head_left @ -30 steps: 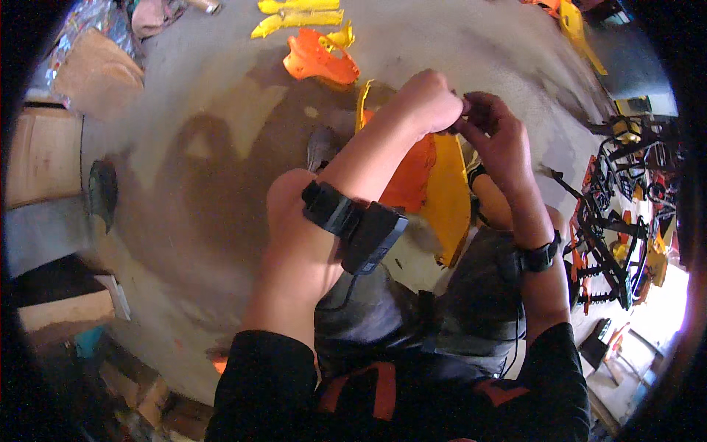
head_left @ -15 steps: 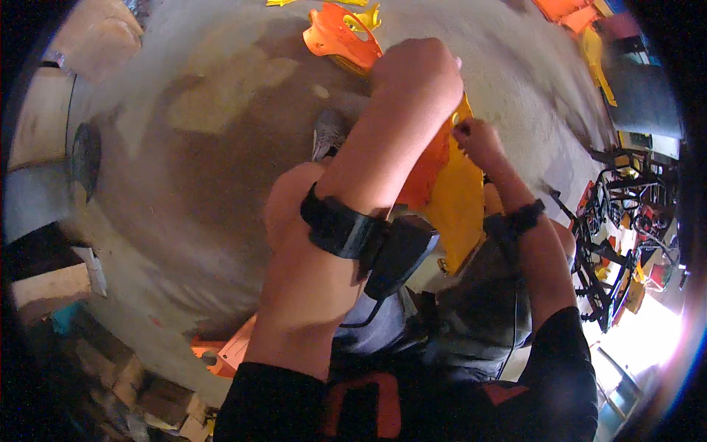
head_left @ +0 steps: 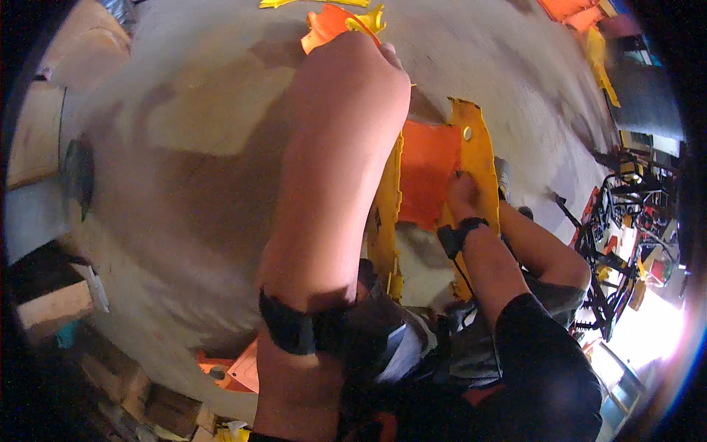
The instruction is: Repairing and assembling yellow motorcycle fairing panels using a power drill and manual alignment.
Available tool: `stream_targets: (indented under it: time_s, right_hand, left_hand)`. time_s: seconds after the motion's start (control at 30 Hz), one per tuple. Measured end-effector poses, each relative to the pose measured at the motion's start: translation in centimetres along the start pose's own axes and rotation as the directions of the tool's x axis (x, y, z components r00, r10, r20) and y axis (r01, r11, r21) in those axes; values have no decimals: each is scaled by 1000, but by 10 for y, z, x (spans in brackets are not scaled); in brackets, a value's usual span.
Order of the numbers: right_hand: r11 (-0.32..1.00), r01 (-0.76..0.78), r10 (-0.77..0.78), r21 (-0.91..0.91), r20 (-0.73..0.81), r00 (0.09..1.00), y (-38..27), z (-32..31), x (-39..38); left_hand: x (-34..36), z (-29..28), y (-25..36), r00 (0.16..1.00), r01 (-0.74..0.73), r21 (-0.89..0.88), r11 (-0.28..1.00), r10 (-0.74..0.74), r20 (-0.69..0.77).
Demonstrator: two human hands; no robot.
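A yellow plastic frame part (head_left: 477,144) with an orange panel (head_left: 427,173) in its middle stands on the concrete floor in front of my knees. My right hand (head_left: 462,197) sits low on it, fingers curled on the yellow edge beside the orange panel. A black strap wraps that wrist. My left hand (head_left: 361,70) is raised close to the camera, seen from its back with the fingers curled. What lies inside it is hidden. My left forearm covers part of the yellow part's left rail (head_left: 387,221).
More orange and yellow plastic pieces (head_left: 331,18) lie on the floor farther off, others (head_left: 571,11) at the top right. Black metal frames (head_left: 626,214) stand at the right. An orange piece (head_left: 236,368) lies near my left side. Wooden boards (head_left: 40,140) are at the left.
My hands have separated. The left arm rose toward the camera and now fills the middle of the view. The right hand dropped down onto the yellow part.
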State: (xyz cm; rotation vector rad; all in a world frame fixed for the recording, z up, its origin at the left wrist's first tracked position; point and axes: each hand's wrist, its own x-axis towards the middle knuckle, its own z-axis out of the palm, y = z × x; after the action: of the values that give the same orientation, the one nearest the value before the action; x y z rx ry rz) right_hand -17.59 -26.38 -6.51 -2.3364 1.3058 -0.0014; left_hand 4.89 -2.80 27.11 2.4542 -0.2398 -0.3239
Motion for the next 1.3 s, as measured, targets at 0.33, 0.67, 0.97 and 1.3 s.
stream_targets:
  time_s: [0.33, 0.67, 0.97, 1.3]
  right_hand:
    - [975, -14, 35, -222, 91, 995, -40, -11, 16]
    - [924, 63, -21, -378, 116, 993, -22, -3, 34]
    - [912, 137, -19, -386, 295, 955, -23, 1, 48]
    - [838, 241, -106, -489, 287, 952, 55, 35, 94]
  left_hand:
    - [1, -16, 26, 994, -75, 77, 994, 69, 88]
    - [-9, -22, 34, 988, -72, -33, 997, 76, 136]
    - [-8, -22, 26, 992, -67, -37, 997, 70, 104]
    - [-4, -1, 19, 982, -188, -105, 977, 190, 7]
